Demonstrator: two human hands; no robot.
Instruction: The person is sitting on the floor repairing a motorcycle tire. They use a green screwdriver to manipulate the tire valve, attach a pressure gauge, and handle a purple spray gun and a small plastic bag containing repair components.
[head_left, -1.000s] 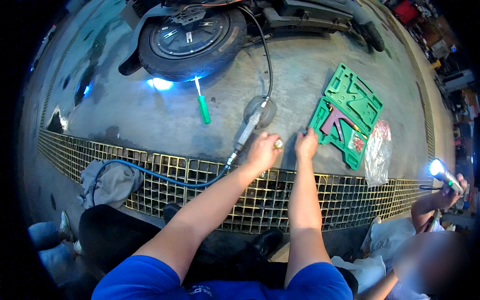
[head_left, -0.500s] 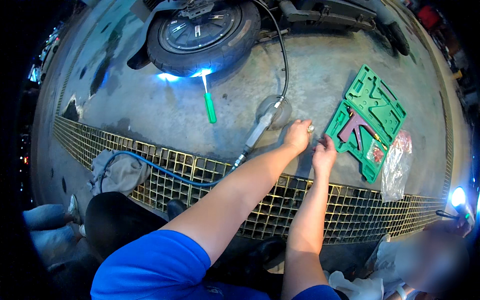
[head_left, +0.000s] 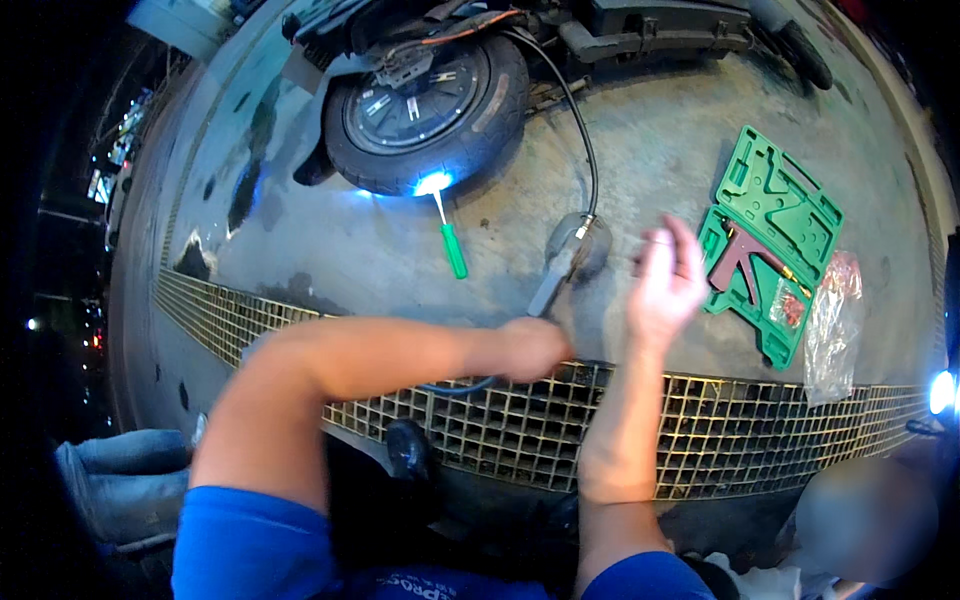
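Green case (head_left: 788, 222) (open) lies right of both hands (head_left: 536, 349) (head_left: 668, 295).

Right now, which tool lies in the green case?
The maroon gun: it alone rests in the open case, while the green screwdriver and grey hose tool are outside.

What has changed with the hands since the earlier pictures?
The left hand has drawn back toward the body, by the near end of the air-hose tool; the shiny thing at its fingers no longer shows, and I can't tell if it was let go. The right hand has reached slightly forward, left of the green case. Tool, case and green screwdriver stayed put.
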